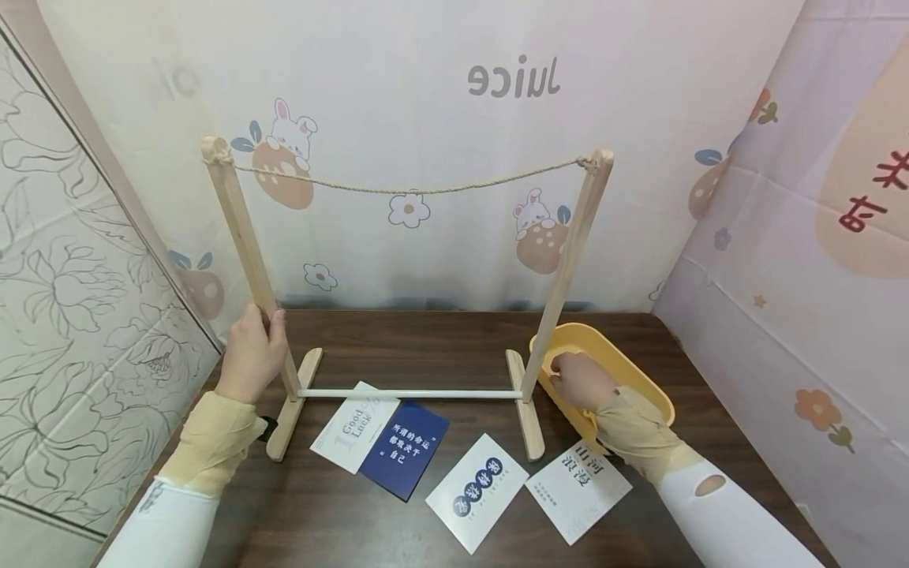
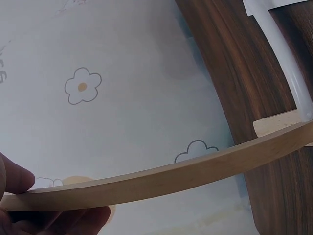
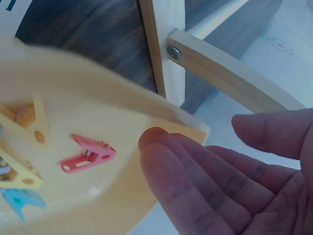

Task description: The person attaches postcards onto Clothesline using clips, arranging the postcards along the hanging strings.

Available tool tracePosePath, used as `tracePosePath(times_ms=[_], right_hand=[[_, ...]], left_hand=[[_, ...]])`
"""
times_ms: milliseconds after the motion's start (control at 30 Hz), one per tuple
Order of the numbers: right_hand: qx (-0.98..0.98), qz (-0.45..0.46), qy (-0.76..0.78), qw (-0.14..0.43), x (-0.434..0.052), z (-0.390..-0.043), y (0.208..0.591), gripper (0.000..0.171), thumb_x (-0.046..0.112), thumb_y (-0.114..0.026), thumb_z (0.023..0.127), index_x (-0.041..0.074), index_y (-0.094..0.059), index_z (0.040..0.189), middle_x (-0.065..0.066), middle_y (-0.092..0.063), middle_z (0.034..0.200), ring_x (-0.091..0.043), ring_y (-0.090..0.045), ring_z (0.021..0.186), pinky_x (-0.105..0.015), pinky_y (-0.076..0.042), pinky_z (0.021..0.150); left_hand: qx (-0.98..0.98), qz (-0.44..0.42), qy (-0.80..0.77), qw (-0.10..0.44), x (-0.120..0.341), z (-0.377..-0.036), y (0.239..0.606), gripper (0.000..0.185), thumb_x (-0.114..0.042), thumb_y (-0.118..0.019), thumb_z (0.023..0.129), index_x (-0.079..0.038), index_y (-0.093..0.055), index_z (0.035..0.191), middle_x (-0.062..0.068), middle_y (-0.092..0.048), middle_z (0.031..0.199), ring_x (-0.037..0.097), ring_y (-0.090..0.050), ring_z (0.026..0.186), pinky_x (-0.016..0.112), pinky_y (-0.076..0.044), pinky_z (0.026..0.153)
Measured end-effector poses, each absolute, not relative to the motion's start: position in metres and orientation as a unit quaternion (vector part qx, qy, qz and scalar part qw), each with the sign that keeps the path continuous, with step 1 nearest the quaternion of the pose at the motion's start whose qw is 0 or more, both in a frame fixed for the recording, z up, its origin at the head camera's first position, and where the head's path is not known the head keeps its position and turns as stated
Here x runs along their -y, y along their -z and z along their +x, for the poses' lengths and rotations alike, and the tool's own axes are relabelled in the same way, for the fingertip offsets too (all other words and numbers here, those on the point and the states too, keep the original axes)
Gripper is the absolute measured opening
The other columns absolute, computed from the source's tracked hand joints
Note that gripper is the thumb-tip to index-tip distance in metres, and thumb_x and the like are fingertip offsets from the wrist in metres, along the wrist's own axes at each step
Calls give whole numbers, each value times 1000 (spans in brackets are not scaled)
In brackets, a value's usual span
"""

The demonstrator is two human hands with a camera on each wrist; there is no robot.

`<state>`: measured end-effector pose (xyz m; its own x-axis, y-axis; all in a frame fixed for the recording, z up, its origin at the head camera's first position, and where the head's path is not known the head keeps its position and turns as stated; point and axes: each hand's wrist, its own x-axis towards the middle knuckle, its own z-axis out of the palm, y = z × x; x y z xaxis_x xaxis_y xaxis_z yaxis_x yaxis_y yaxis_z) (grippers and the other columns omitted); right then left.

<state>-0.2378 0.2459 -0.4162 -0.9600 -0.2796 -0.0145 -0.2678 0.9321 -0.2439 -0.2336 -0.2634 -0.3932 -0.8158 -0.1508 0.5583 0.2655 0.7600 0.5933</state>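
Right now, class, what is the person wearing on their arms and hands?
Both hands, left hand and right hand, are bare. Each forearm has a white sleeve with a beige cuff at the wrist. The right sleeve shows an oval hole.

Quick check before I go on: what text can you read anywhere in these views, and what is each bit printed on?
"Juice", mirrored: backdrop cloth.
"Good Luck": white card under the wooden rack.
White Chinese lines: dark blue card, too small to read.
Blue round characters: middle white card, blurred.
Large Chinese characters: right white card, unreadable, as is its small print.
Red characters: right curtain, unreadable.
Wrist views: no text.
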Motion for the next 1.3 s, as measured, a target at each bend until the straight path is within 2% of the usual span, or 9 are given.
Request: tracePosePath(times_ms=[167,300,400,533,633,800,933,1033,1300], right_hand=[[-982,-131,125,44,-247,-238,405,28,9,-68,102,-13,-72,118,-29,-77,112,-37,-76,95,-55,-63,84],[-983,-131,121,42,-248,-237,399,28,9,-69,101,-13,-73,117,-27,-77,111,-35,-75,93,-54,-62,83],[-984,-131,118,37,-251,-237,394,28,10,-70,100,-13,-72,117,-21,-78,98,-32,-74,86,-53,-62,81],[-982,-144,117,18,-256,-238,388,25,9,-72,97,-11,-73,111,-15,-77,87,-24,-69,75,-49,-62,78],[-981,-148,124,16,-259,-239,384,26,9,-72,97,-11,-74,112,-18,-78,95,-21,-66,73,-46,-61,74],[-983,-115,140,43,-264,-240,377,35,14,-72,101,-12,-71,124,-22,-78,105,-25,-72,79,-46,-63,72],[-984,-108,137,39,-267,-241,375,35,15,-74,100,-11,-72,123,-24,-78,106,-31,-76,88,-52,-65,79],[-984,-108,137,36,-271,-242,374,35,16,-74,100,-11,-72,123,-25,-78,105,-31,-76,87,-52,-65,77],[-986,-108,122,35,-279,-251,377,37,17,-75,99,-11,-71,124,-28,-77,112,-33,-77,88,-52,-64,76]], left_hand=[[883,-39,342,319,264,-232,390,20,-12,-57,109,7,-55,101,19,-57,77,35,-61,65,34,-45,54],[880,-48,345,323,266,-230,390,21,-12,-61,106,8,-57,103,23,-60,83,37,-63,68,32,-47,56],[877,-53,352,324,266,-227,387,25,-12,-62,105,11,-58,113,28,-65,96,43,-69,78,27,-50,61],[867,-53,376,323,266,-224,383,39,-11,-64,104,13,-55,134,30,-66,114,46,-72,93,11,-44,69],[859,-47,387,331,266,-222,380,45,-9,-66,103,13,-51,139,30,-64,120,46,-70,99,3,-39,72],[855,-34,379,353,263,-215,373,47,-6,-69,100,14,-50,138,30,-62,125,47,-68,104,3,-36,75],[852,-33,372,367,261,-211,369,43,-4,-70,99,14,-52,134,29,-62,122,46,-69,101,3,-36,76],[848,-37,368,379,260,-207,367,37,-3,-70,98,13,-53,127,27,-61,116,44,-69,98,4,-36,76],[852,-53,332,402,252,-197,365,22,-6,-74,97,8,-60,107,21,-64,88,31,-61,76,10,-34,71]])
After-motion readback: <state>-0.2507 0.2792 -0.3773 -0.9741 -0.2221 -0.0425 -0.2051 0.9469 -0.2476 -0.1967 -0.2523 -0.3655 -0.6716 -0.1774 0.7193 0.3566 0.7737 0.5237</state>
